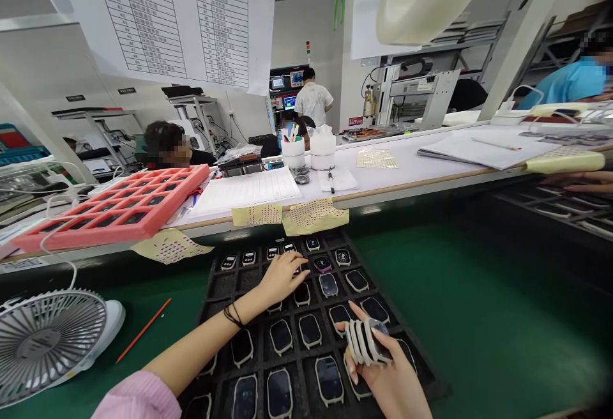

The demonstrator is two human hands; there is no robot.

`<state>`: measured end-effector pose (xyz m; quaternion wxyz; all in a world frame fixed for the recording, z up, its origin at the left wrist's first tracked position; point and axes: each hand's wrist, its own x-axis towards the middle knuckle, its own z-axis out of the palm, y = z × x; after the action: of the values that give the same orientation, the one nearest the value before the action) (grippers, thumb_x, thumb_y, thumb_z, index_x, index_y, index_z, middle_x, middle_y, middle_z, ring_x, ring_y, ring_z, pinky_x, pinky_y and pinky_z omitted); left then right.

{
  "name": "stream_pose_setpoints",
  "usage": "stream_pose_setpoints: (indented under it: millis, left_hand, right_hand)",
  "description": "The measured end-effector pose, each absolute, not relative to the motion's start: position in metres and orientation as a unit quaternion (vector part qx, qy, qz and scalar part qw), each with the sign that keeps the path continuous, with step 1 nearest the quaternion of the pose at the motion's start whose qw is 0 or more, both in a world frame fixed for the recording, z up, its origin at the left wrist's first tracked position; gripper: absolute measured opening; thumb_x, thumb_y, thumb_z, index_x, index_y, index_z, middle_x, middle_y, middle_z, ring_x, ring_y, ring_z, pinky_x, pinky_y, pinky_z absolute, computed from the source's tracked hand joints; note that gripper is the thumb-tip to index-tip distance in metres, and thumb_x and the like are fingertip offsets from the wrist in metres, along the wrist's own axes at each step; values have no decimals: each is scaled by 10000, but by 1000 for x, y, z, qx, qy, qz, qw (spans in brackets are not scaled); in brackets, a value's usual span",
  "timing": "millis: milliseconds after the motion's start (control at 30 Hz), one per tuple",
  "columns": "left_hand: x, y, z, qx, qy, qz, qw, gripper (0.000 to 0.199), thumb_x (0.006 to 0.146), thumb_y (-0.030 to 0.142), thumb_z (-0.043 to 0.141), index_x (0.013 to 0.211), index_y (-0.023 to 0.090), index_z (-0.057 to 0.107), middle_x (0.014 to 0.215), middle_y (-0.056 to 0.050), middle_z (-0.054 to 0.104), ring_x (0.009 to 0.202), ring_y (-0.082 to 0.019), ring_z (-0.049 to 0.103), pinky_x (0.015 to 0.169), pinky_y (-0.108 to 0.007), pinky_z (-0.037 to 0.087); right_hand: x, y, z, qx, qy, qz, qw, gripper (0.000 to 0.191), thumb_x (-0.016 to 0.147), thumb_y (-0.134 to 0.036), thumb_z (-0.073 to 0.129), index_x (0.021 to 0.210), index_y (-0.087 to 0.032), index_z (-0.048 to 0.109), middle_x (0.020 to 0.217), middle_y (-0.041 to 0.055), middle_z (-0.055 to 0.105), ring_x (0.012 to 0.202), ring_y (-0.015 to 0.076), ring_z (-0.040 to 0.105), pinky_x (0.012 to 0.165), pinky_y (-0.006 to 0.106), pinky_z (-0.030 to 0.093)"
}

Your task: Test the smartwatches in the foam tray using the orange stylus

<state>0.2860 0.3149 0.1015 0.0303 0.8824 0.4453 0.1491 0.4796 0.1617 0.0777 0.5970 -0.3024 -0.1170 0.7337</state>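
A black foam tray with square compartments holds several smartwatch bodies without straps. At its far side my left hand reaches over a compartment, its fingers bent down around the edges of a smartwatch that they partly hide. My right hand, above the tray's right part, is closed around a stack of smartwatches held face to back. Lit screens show on several watches in the far row, such as one smartwatch; nearer ones, like this smartwatch, have dark screens.
A grey fan and an orange stick lie left on the green mat. Above runs a shelf with a pink foam tray, papers and white cups. Another person's hand is at far right.
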Motion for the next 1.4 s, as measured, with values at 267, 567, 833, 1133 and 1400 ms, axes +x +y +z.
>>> stream_pose_setpoints:
  millis: [267, 567, 833, 1133, 1400]
  left_hand:
    - [333, 341, 81, 882, 451, 137, 32, 323, 905, 401, 517, 1136, 178, 551, 1132, -93, 594, 1066, -261, 556, 907, -431, 449]
    - [320, 332, 76, 896, 425, 126, -3, 379, 950, 373, 423, 1261, 192, 541, 1415, -144, 440, 1330, -318, 352, 1057, -549, 296]
    - [324, 341, 94, 894, 426, 142, -5, 383, 971, 296, 352, 1281, 164, 534, 1387, -141, 474, 1305, -261, 395, 1057, -458, 346]
    - [370, 361, 79, 922, 370, 116, 11, 432, 964, 414, 364, 1308, 199, 514, 1452, -134, 409, 1366, -283, 319, 1095, -543, 256]
    - [333, 349, 91, 925, 363, 105, 22, 427, 989, 420, 283, 1329, 269, 493, 1457, -50, 421, 1372, -214, 319, 1104, -433, 298]
  right_hand:
    - [482, 162, 74, -291, -106, 735, 604, 683, 797, -462, 643, 1392, -265, 371, 909, 54, 671, 528, 167, 525, 530, 317, 414]
    - [481, 163, 75, -283, -96, 741, 601, 646, 805, -452, 638, 1379, -286, 394, 888, 51, 664, 529, 172, 525, 528, 318, 404]
    - [480, 162, 75, -284, -107, 729, 614, 616, 807, -440, 636, 1362, -277, 424, 899, 54, 662, 532, 174, 526, 526, 322, 402]
    - [478, 161, 72, -278, -84, 735, 613, 633, 811, -434, 631, 1379, -270, 406, 872, 59, 675, 518, 174, 515, 525, 322, 397]
    - [478, 161, 72, -269, -97, 733, 617, 623, 812, -462, 618, 1363, -252, 414, 884, 62, 675, 520, 171, 531, 525, 318, 396]
